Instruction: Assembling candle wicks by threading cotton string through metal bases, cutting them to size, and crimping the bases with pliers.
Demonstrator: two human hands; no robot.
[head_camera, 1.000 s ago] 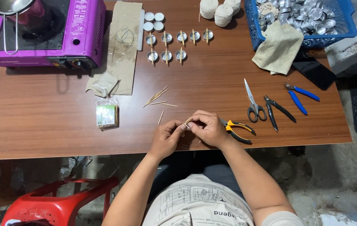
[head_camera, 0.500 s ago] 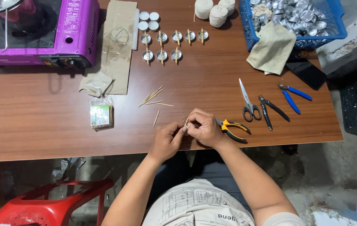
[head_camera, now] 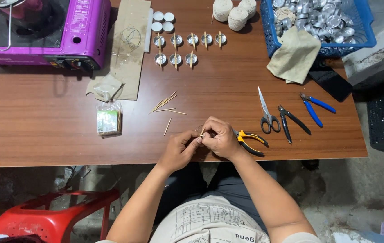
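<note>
Both hands met at the near edge of the table (head_camera: 43, 130). The left hand (head_camera: 178, 150) and right hand (head_camera: 219, 137) had their fingers pinched together on one small piece (head_camera: 201, 134), a thin stick-like bit held between the fingertips just above the wood; what exactly it was could not be told at that size.

Just beside the right hand, touching its far side, lay yellow-handled pliers (head_camera: 250, 140). Farther right sat scissors (head_camera: 266, 114), black cutters (head_camera: 293, 119) and blue pliers (head_camera: 316, 108), side by side and a little apart. A loose bunch of sticks (head_camera: 165, 104) lay ahead of the hands, with a small clear packet (head_camera: 108, 119) to their left.

Toward the far side stood two rows of small metal cups (head_camera: 176, 49), several with a stick laid across the rim, and three white discs (head_camera: 162, 21) behind them. Two balls of twine (head_camera: 234, 11) sat near a blue basket (head_camera: 367, 27) full of cups, a beige cloth (head_camera: 293, 56) hanging over its edge. A purple stove (head_camera: 84, 31) occupied the far left corner, with brown paper (head_camera: 131, 45) beside it. A red stool (head_camera: 52, 216) stood under the table.
</note>
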